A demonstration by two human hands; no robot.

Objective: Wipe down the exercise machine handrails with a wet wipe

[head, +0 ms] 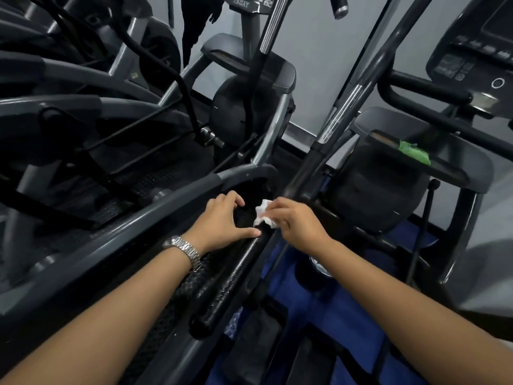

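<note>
Above, console reads "750AT"; right hand pinches wipe, left hand spread on handrail.

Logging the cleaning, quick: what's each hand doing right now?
Left hand: open, thumb resting on the black handrail, holding nothing.
Right hand: pinches the wet wipe.

- Single head cam, wide-angle, faces forward and down, close above left hand and right hand.
- Handrail runs up frame centre.
</note>
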